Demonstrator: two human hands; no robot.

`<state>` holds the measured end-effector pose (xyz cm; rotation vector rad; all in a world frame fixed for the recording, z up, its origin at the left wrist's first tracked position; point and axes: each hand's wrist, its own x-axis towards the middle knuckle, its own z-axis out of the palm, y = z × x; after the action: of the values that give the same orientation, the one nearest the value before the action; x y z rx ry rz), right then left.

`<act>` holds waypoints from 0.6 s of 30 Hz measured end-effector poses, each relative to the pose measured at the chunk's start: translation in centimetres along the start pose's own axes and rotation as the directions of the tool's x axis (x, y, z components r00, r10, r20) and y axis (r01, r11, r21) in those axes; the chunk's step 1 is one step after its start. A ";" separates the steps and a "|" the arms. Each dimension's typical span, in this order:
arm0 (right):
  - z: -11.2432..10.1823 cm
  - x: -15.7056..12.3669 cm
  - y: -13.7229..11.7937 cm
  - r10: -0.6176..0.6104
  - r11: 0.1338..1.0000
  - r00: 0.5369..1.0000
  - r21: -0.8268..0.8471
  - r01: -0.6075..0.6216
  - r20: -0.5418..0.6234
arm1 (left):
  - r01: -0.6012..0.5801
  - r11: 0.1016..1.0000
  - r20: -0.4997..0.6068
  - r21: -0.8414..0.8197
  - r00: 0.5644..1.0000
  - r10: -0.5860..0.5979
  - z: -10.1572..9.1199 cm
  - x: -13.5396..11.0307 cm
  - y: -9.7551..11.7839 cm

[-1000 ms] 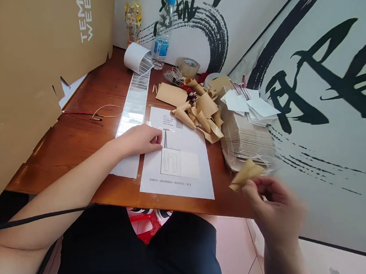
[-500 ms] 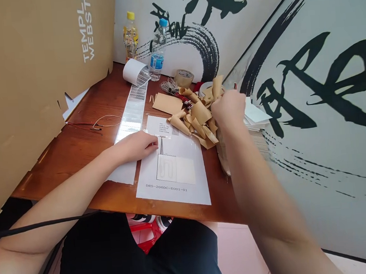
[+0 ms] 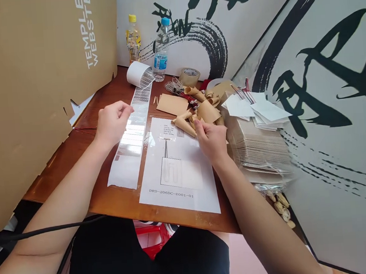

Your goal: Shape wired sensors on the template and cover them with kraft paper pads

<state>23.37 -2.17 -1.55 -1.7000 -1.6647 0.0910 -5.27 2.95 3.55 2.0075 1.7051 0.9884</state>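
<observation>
My left hand (image 3: 114, 122) is raised over the left part of the table, thumb and fingertips pinched, close to a long strip of clear labels (image 3: 131, 137). Anything in that pinch is too small to make out. My right hand (image 3: 212, 139) is closed too, thumb against the fingers, at the right edge of a printed sheet (image 3: 188, 202). What it holds, if anything, does not show. The sheet lies flat and bears a drawn outline with a pale looped shape. Curled brown paper pieces (image 3: 208, 111) are heaped just behind my right hand.
Right of the heap stands a stack of cards (image 3: 259, 143) in clear wrap, topped by white cards (image 3: 271, 109) and red and black wires. Behind are a tape roll (image 3: 189, 77), bundled wires (image 3: 174, 86) and a water bottle (image 3: 161, 62). A cardboard box (image 3: 48, 80) walls the left.
My right hand has come back from the stack toward the sheet's right edge. My left hand has lifted off the sheet and moved left and away. The view has shifted slightly.
</observation>
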 end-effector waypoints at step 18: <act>0.4 -1.0 -0.8 -0.108 0.988 0.981 0.126 0.088 0.160 | 0.179 0.825 0.216 0.537 0.915 -0.340 -6.3 -4.5 -4.9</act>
<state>22.35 -2.92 -1.85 -1.5542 -1.8248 0.2864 -13.37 -1.41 3.47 1.9921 2.1373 0.1173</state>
